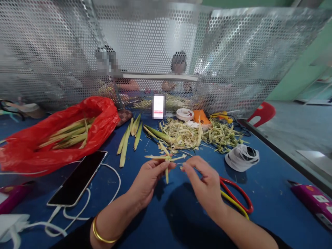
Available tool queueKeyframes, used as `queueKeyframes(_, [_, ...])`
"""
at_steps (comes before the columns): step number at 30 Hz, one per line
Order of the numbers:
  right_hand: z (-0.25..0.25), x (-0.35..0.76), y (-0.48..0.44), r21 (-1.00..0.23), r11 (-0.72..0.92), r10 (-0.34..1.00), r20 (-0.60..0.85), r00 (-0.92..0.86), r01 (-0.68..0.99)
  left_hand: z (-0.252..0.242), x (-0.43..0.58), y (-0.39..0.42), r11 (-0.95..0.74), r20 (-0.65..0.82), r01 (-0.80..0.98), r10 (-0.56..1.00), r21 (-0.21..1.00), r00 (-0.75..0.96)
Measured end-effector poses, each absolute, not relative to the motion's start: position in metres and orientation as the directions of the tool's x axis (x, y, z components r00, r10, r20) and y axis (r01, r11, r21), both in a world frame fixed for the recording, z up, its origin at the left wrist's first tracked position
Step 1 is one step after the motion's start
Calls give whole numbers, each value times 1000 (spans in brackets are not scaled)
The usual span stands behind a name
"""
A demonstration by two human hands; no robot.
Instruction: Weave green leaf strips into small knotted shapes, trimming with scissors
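Observation:
A pale green-yellow woven leaf piece (pixel 168 159), with narrow strips sticking out on several sides like a cross, is pinched between the thumb and fingers of my left hand (pixel 146 180). Close to its right-hand strip is my right hand (pixel 207 185), thumb and fingertips pressed together. Something tiny and pale shows at those fingertips, too small to make out. Beyond my hands lies a heap of shredded leaf strips (pixel 185 133), with whole long leaves (pixel 126 147) to its left. Red and yellow looped handles (pixel 237 195) show beside my right wrist; the rest is hidden.
On the left are a red plastic bag (pixel 103 110) holding leaves, a black-screened phone (pixel 77 180) and a white cable (pixel 119 183). A white tape roll (pixel 240 159) and a purple tool (pixel 315 200) lie right. Perforated metal mesh (pixel 147 45) closes the back; people sit behind it.

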State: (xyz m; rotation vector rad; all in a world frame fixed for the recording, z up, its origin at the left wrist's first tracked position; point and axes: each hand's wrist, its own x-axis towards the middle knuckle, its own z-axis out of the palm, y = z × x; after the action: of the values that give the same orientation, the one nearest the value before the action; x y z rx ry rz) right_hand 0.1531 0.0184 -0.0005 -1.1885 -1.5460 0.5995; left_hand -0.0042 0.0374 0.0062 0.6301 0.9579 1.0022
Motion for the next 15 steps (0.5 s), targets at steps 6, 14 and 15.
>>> queueKeyframes(6, [-15, 136, 17, -961, 142, 987, 119, -111, 236, -2, 2, 31, 376, -284, -422, 921, 825, 267])
queueKeyframes(14, [-10, 141, 17, -958, 191, 966, 145, -216, 212, 3, 0, 32, 350, -267, -403, 931, 846, 247])
queueKeyframes(15, [-9, 141, 17, -958, 194, 964, 145, -225, 214, 3, 0, 32, 356, -271, -414, 930, 838, 250])
